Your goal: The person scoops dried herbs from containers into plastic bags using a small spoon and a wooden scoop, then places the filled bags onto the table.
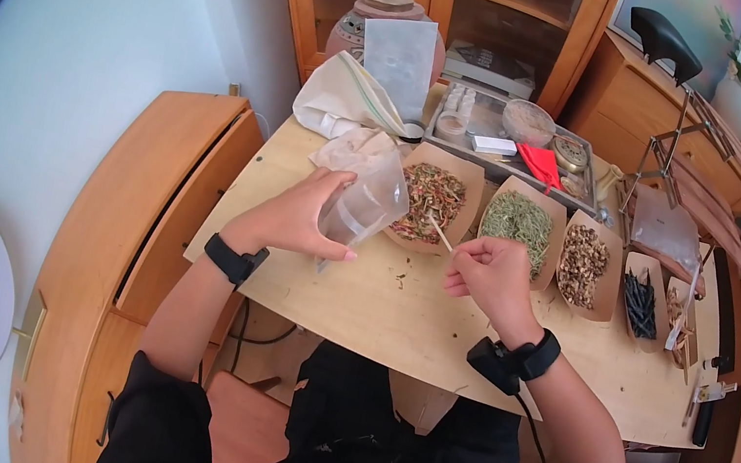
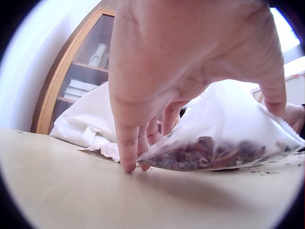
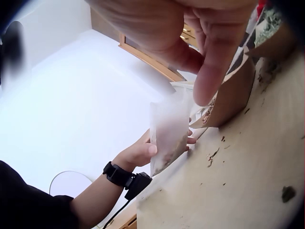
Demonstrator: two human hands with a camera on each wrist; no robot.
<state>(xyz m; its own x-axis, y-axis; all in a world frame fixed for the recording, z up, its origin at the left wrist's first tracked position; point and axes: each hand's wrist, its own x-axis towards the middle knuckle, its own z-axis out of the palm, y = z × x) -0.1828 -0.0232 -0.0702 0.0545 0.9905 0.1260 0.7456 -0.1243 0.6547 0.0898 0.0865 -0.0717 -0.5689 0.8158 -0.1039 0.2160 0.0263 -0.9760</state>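
Note:
My left hand [image 1: 294, 215] grips a translucent bag [image 1: 370, 200] between thumb and fingers, its mouth facing the trays. In the left wrist view, dried red and green bits lie in the bottom of the bag [image 2: 224, 119], low over the tabletop, under the arched left hand [image 2: 190, 57]. My right hand [image 1: 499, 279] pinches a thin pale stick-like handle [image 1: 440, 234]; its far end sits in the red-green dried mix [image 1: 435, 193] in a paper tray [image 1: 468, 184]. The right wrist view has the right hand [image 3: 214, 52] above and right of the bag [image 3: 169, 129].
Paper trays of green herb [image 1: 517, 223], brown pieces [image 1: 583, 264] and dark strips [image 1: 640, 304] stand to the right. Behind are a grey tray [image 1: 501, 168] of small items, a white cloth bag [image 1: 340, 97] and a patterned jar [image 1: 389, 12]. Crumbs dot the table [image 1: 375, 317]. A lamp [image 1: 666, 46] stands right.

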